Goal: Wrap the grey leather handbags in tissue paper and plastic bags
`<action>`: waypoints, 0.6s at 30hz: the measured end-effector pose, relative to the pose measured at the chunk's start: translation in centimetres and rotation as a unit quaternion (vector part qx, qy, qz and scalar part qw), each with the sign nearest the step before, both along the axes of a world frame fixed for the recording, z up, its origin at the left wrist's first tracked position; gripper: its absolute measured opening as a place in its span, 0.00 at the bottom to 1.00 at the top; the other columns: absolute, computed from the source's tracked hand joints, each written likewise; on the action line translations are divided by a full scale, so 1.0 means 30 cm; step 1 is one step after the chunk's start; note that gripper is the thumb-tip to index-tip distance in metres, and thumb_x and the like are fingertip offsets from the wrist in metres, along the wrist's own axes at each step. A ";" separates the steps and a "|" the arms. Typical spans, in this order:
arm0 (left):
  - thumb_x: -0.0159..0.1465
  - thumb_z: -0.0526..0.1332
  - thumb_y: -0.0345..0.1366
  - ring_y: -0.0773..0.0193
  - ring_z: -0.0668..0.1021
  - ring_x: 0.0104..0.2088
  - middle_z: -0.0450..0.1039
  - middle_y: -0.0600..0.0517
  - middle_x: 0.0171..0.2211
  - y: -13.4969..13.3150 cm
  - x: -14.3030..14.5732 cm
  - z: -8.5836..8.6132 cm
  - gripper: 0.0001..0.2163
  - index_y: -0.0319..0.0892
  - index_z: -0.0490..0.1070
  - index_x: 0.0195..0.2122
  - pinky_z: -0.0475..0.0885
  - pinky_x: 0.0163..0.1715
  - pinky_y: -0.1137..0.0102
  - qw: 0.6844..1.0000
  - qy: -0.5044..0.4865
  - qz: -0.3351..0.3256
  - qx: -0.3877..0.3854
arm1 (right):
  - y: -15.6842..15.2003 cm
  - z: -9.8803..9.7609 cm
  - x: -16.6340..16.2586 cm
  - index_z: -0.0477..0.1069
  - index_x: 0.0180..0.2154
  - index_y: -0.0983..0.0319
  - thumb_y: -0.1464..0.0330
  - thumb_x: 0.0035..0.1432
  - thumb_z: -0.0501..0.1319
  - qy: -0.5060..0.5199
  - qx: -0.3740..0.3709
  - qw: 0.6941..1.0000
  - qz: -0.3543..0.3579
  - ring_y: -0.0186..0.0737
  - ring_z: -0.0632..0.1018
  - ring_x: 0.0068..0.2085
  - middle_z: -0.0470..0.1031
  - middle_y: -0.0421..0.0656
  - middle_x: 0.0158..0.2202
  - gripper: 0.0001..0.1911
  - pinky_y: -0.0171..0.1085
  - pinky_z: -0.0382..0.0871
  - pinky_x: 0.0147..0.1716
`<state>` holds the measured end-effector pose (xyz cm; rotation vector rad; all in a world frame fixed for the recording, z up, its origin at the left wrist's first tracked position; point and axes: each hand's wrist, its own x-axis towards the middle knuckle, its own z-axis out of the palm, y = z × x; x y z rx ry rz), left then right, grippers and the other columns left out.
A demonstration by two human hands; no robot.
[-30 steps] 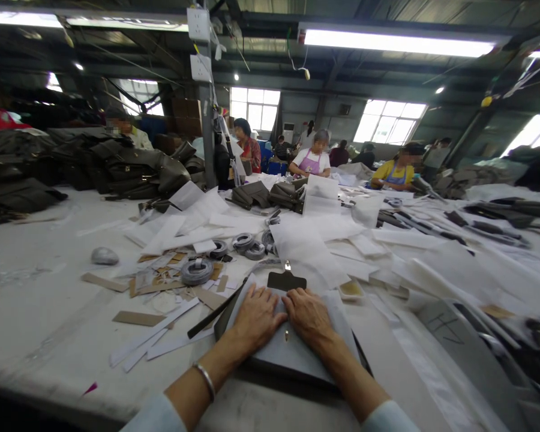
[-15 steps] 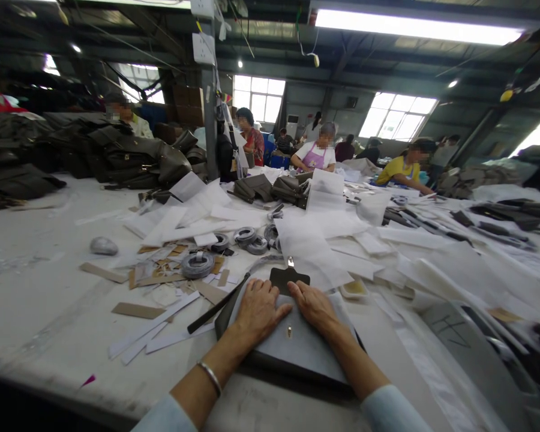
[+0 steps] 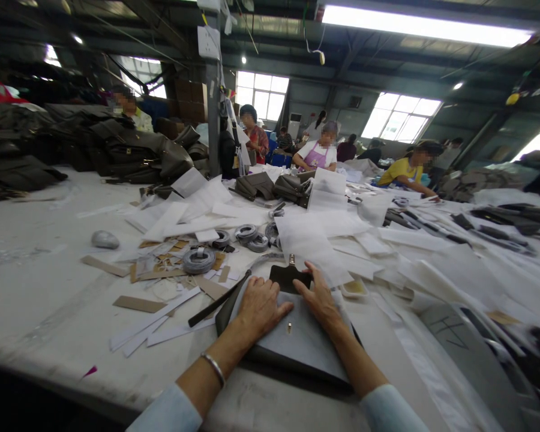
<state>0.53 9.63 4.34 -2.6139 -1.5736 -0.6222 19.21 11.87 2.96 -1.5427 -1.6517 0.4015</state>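
Note:
A dark handbag (image 3: 292, 372) lies on the table in front of me, with a whitish protective sheet (image 3: 274, 336) over its upper face. A small gold clasp piece (image 3: 289, 327) pokes through the sheet. At the bag's far edge a dark flap tab (image 3: 288, 278) with a metal fitting (image 3: 292, 260) points away from me. My left hand (image 3: 261, 305) rests flat on the sheet, thumb stretched toward the middle. My right hand (image 3: 317, 294) is beside the tab, fingers apart, index finger raised near the tab's right edge. A dark strap (image 3: 216, 303) trails out to the left.
Coiled grey straps (image 3: 198, 260), cardboard strips (image 3: 137, 304) and white paper strips (image 3: 162, 318) litter the table beyond the bag. White sheets (image 3: 310, 240) spread behind it. Dark bags (image 3: 135, 147) are piled at the back left. A grey marked panel (image 3: 459, 336) lies right. Several people work farther off.
My right hand has lifted off the tab's lower edge and opened, its fingers now reaching up along the tab's right side. My left hand stays on the sheet. The view has shifted slightly.

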 end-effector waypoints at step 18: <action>0.58 0.52 0.22 0.52 0.74 0.50 0.73 0.45 0.44 0.003 -0.062 -0.030 0.15 0.40 0.69 0.44 0.57 0.62 0.46 0.984 -0.172 0.032 0.008 | -0.088 0.102 -0.012 0.79 0.33 0.58 0.60 0.60 0.61 0.009 -0.068 0.983 0.172 0.39 0.74 0.36 0.77 0.40 0.32 0.11 0.37 0.66 0.40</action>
